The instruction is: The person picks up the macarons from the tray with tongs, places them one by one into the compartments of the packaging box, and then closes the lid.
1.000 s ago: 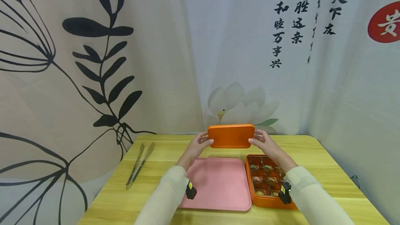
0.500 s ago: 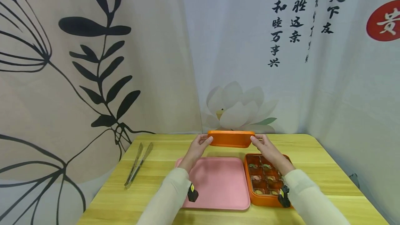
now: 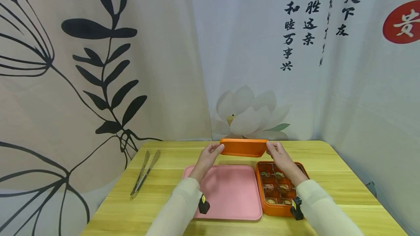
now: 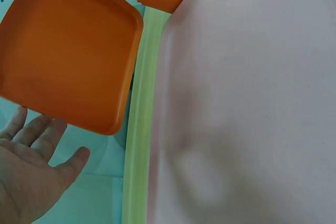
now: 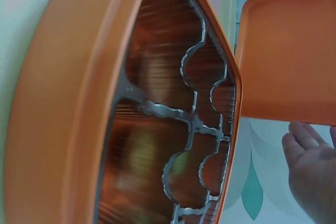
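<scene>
An orange lid (image 3: 244,148) is held up above the far part of the table, tilted, its wide face seen at a low slant. My left hand (image 3: 209,157) grips its left end, thumb toward me at the lower corner. At the opposite end, my right hand (image 3: 281,158) holds the edge between thumb and fingers. Below the right forearm stands an orange box (image 3: 279,211), uncovered, its compartments holding small pieces too blurred to name. The right wrist view shows the box's clear divided insert (image 5: 197,124) up close.
A pink tray (image 3: 229,192) lies left of the box, close against it. Metal tongs (image 3: 144,174) rest on the left of the wooden table (image 3: 170,177). Behind the table's far edge hangs a printed curtain (image 3: 170,65).
The lid has tipped from nearly upright to a flatter slant and come down a little, both hands moving with it. Over the last half second it has shifted only slightly.
</scene>
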Tool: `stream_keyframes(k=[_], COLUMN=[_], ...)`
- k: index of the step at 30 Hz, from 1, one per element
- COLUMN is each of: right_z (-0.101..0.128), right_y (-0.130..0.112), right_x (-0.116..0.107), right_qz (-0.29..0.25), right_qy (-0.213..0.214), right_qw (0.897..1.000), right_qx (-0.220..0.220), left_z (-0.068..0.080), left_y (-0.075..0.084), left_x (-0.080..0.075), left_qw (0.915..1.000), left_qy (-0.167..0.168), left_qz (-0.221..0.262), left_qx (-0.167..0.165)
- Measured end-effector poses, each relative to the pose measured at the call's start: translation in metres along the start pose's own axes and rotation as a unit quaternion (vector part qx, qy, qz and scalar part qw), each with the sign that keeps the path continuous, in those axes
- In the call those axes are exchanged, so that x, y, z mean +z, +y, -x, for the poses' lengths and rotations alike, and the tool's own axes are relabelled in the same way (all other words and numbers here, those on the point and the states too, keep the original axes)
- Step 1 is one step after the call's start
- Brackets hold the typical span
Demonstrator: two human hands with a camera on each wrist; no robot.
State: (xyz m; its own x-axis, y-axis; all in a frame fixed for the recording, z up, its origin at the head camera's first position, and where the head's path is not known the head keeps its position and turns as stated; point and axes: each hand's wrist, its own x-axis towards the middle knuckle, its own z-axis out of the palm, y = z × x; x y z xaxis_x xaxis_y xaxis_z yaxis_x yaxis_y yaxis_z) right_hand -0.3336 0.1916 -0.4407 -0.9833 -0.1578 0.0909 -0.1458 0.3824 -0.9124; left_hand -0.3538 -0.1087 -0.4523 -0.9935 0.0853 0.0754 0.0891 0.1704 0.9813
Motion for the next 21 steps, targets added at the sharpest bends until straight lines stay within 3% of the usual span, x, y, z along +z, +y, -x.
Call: stream_keyframes(k=[6,15,21], right_z=[0.0025,0.0061,0.0083], right_y=[-0.0022,-0.0010,-0.0033], right_x=[0.0025,0.0054,0.0067], right_qz=[0.013,0.040,0.033], right_qy=[0.012,0.013,0.017], right_qw=[1.000,0.999,0.999], right_qx=[0.000,-0.006,-0.007], left_z=[0.0012,0.0035,0.0037], left_y=[0.0022,0.0038,0.0035], left_x=[0.0015,0.0065,0.0080], left_qw=[0.9998,0.9967,0.9976], left_qy=[0.011,0.062,0.064], left_qz=[-0.003,-0.038,-0.022], left_qx=[-0.015,-0.035,-0.016])
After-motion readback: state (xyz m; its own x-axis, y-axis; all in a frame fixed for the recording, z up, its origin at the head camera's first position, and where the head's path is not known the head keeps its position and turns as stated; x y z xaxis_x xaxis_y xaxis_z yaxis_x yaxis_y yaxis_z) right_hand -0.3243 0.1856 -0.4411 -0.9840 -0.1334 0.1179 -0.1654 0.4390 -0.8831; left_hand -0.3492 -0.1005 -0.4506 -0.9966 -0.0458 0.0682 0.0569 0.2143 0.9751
